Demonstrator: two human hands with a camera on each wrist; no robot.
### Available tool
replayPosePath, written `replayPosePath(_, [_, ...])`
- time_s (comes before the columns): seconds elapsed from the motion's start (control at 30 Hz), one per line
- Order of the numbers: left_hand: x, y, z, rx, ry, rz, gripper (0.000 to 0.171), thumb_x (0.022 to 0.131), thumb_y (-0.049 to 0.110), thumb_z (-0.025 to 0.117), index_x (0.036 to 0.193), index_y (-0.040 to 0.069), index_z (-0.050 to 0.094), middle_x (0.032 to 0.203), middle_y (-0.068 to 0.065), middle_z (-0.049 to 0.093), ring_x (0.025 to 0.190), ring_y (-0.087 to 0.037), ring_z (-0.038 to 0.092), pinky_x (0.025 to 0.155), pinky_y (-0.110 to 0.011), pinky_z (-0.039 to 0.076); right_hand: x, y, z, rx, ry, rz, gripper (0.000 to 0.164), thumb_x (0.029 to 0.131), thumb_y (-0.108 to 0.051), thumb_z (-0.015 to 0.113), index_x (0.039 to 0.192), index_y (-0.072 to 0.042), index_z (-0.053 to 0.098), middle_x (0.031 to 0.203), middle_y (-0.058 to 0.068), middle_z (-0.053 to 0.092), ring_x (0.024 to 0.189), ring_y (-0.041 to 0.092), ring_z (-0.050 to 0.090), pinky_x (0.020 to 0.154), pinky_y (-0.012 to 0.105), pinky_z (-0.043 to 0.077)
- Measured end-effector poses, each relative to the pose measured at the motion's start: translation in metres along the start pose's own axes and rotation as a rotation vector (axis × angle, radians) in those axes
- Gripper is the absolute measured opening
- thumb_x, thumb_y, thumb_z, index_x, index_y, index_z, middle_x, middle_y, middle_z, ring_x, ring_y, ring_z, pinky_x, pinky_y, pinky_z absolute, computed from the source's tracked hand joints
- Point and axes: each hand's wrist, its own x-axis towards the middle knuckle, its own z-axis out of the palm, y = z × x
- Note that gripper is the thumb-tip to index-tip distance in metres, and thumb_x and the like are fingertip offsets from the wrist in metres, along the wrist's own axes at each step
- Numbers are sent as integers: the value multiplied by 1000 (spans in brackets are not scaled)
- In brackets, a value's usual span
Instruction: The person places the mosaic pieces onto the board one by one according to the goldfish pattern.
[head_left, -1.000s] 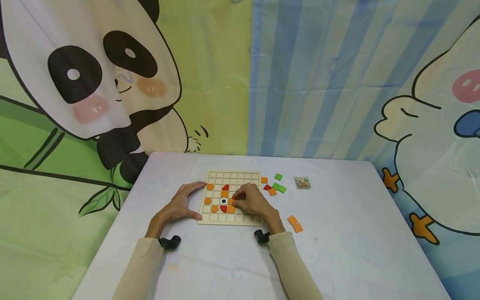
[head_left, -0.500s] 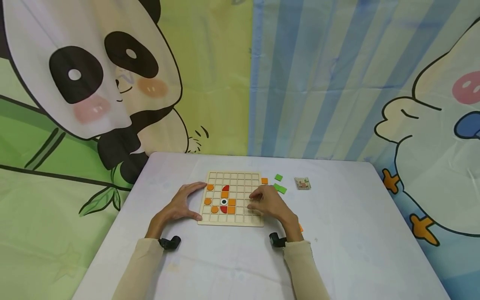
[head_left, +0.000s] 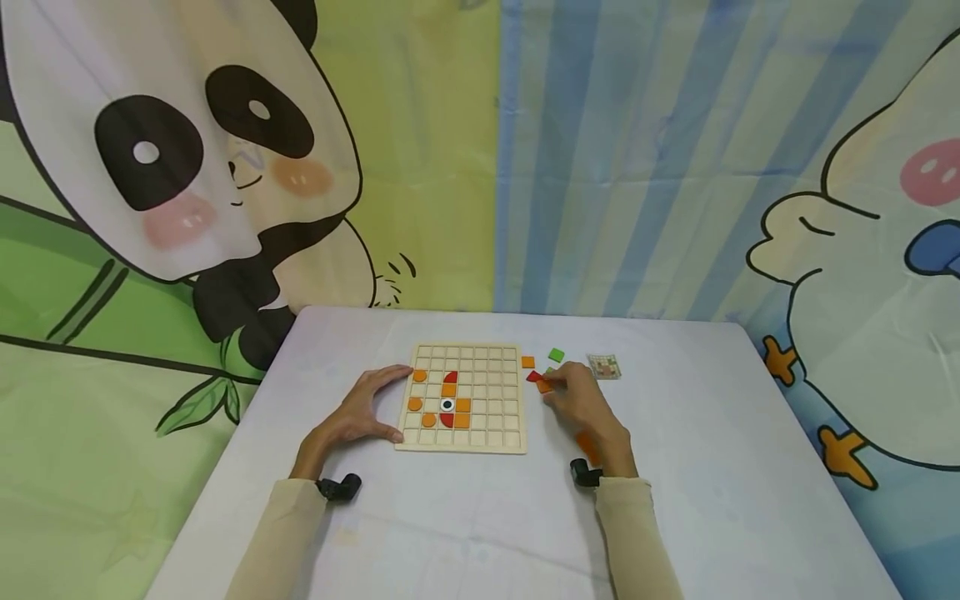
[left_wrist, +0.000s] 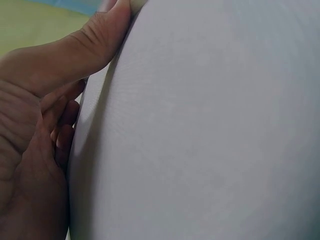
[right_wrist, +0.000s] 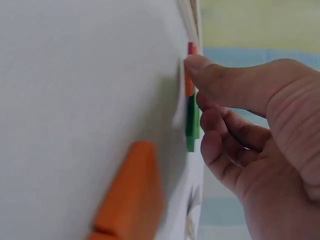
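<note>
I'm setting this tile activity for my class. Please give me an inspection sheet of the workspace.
Surface: white table, faintly marked.
Job's things: pale wooden grid board, bearing three orange round pieces, three orange square pieces, two red curved-edged pieces and one white piece with an eye-like black mark. Loose orange, red and green pieces lie to its right, some partly hidden.
Clutter: small flat patterned item beyond the loose pieces; print unreadable.
Hands: left hand touches the board's left edge; right hand has its thumb at a loose orange piece, whether pinched is unclear.
Cables: nothing seen.
Surroundings: printed backdrop with a cartoon panda and blue stripes.
</note>
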Motion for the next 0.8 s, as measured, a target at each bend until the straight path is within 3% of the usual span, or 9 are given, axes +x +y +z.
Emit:
replayPosePath(0.3, [0,-2,3,2,4,13,126,56,36,110,164,12,50,173,-16,45,150,-44,41,124,-74,35,-3,9,2,-21,25,-3,25,85,3,89,109,4,84,105,15,79,101,30,72,94,49,62])
replayPosePath(0.57, [1,-4,3,6,-12,-19,125,59,37,109,166,18,48,175,-11,43,151,-40,39,125,-73,34,-5,8,2,-1,-7,31,25,86,3,88,110,2,83,107,14,79,100,28,72,98,50,63])
replayPosePath(0.8, [1,-3,1,2,-10,-11,126,57,36,110,165,17,48,174,-12,44,151,-41,39,125,-73,34,-6,4,0,21,-43,80,24,89,4,86,113,1,83,110,13,79,100,26,70,99,48,63])
